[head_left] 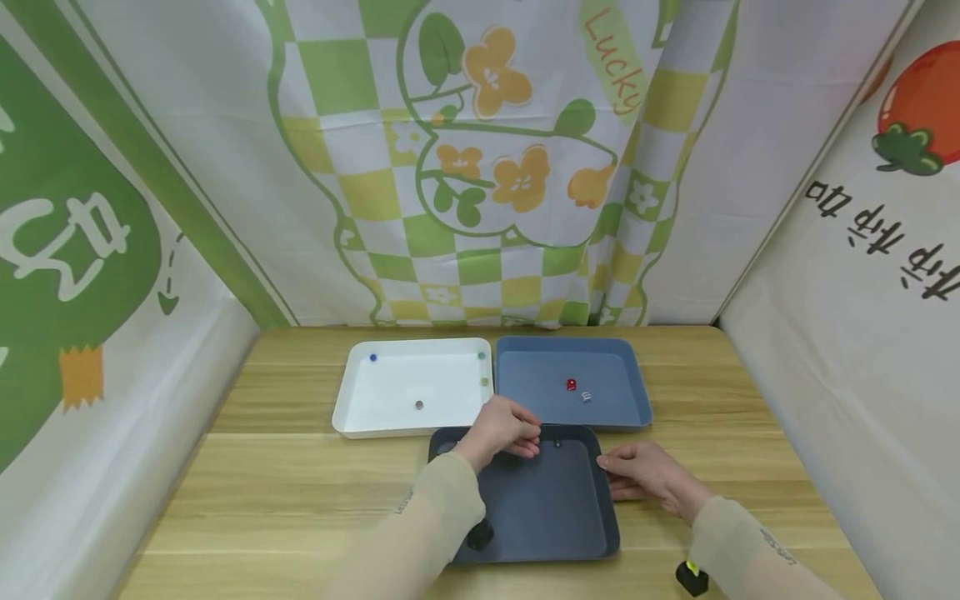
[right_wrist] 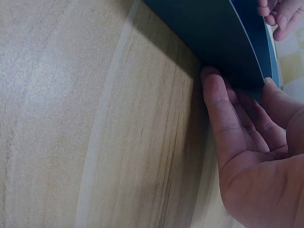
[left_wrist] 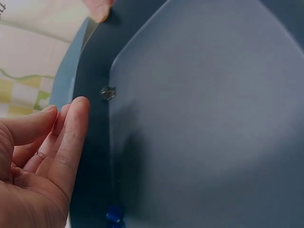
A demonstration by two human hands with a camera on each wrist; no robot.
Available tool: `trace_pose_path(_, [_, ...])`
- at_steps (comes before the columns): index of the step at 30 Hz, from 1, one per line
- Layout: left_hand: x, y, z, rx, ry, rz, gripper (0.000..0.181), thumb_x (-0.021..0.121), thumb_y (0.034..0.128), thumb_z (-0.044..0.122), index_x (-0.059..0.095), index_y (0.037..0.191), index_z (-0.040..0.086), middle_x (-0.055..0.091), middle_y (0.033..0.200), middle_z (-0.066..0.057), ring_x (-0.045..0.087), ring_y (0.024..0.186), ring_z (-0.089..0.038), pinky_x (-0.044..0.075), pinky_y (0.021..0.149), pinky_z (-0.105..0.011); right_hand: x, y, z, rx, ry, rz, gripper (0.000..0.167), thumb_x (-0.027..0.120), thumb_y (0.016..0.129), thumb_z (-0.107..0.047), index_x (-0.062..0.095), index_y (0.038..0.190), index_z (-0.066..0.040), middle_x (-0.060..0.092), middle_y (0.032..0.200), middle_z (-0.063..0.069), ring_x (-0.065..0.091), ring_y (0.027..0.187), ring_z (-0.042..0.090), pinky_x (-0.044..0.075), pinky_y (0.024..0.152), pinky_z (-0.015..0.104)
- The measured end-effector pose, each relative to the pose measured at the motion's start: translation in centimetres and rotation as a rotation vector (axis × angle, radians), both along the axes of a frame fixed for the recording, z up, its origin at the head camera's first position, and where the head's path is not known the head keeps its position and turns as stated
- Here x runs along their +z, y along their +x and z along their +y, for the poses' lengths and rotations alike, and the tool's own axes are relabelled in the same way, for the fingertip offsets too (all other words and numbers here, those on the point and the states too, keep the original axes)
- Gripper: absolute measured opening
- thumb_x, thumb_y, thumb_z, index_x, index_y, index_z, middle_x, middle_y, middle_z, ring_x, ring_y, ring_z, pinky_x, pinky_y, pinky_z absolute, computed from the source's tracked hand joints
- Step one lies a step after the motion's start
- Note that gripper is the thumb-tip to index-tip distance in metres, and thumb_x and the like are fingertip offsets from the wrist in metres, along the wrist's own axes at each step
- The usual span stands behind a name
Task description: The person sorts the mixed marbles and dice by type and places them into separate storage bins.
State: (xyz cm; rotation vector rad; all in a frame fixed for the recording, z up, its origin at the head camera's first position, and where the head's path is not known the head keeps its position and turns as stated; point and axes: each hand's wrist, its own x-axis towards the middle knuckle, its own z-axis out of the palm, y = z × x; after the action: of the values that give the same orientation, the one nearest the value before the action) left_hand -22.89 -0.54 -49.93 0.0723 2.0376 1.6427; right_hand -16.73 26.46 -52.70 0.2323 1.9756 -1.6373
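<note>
A dark grey tray (head_left: 543,508) lies at the front, nearest the person. My right hand (head_left: 648,475) grips its right side, thumb at the rim and fingers against the outer wall, as the right wrist view shows. Over the far rim is my left hand (head_left: 506,429), its fingers loosely extended; in the left wrist view the thumb and fingertips look apart, with nothing visible between them. Inside the tray, along the far wall, sit a small clear-dark bead (left_wrist: 108,92) and blue beads (left_wrist: 114,213). Part of the tray's left side is hidden under the left forearm.
A white tray (head_left: 405,429) behind on the left holds several small beads, among them a blue bead (head_left: 372,357). Beside it, a blue tray (head_left: 525,408) contains a red die-like piece (head_left: 572,384) and a clear piece (head_left: 587,397). Curtains (head_left: 480,283) stand behind the wooden table (head_left: 262,500).
</note>
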Motion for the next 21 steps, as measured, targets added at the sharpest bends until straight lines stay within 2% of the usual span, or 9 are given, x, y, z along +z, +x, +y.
trace_pose_path(3, [-0.5, 0.3, 0.6, -0.015, -0.006, 0.004, 0.02, 0.07, 0.0935, -0.002, 0.073, 0.112, -0.009, 0.075, 0.087, -0.019, 0.075, 0.071, -0.025, 0.066, 0.067, -0.038, 0.0, 0.0, 0.0, -0.004, 0.007, 0.0, 0.04, 0.067, 0.101, -0.019, 0.064, 0.124, 0.014, 0.075, 0.096, 0.012, 0.073, 0.084, 0.02, 0.065, 0.079, 0.04])
trace_pose_path(9, [-1.3, 0.8, 1.7, -0.02, -0.008, -0.01, 0.023, 0.069, 0.0919, -0.006, 0.07, 0.114, -0.012, 0.074, 0.087, -0.024, 0.076, 0.074, -0.033, 0.066, 0.065, -0.039, -0.1, -0.1, 0.0, -0.007, 0.008, -0.002, 0.041, 0.067, 0.101, -0.02, 0.064, 0.124, 0.014, 0.075, 0.096, 0.012, 0.074, 0.084, 0.02, 0.065, 0.079, 0.04])
trace_pose_path(15, [-2.0, 1.1, 2.5, -0.022, -0.038, -0.017, 0.024, 0.069, 0.0918, -0.006, 0.068, 0.114, -0.014, 0.074, 0.082, -0.02, 0.076, 0.071, -0.032, 0.066, 0.062, -0.038, -0.2, -0.1, 0.1, -0.006, 0.004, -0.008, 0.043, 0.067, 0.101, -0.02, 0.063, 0.126, 0.014, 0.075, 0.096, 0.012, 0.074, 0.084, 0.02, 0.065, 0.079, 0.04])
trace_pose_path(21, [-2.5, 1.4, 3.1, -0.039, -0.064, -0.013, 0.024, 0.067, 0.0938, -0.005, 0.068, 0.117, -0.013, 0.074, 0.084, -0.02, 0.076, 0.071, -0.033, 0.065, 0.061, -0.037, 0.0, -0.1, 0.0, -0.008, 0.001, -0.004, 0.043, 0.067, 0.101, -0.02, 0.062, 0.126, 0.015, 0.075, 0.096, 0.012, 0.074, 0.084, 0.02, 0.065, 0.079, 0.04])
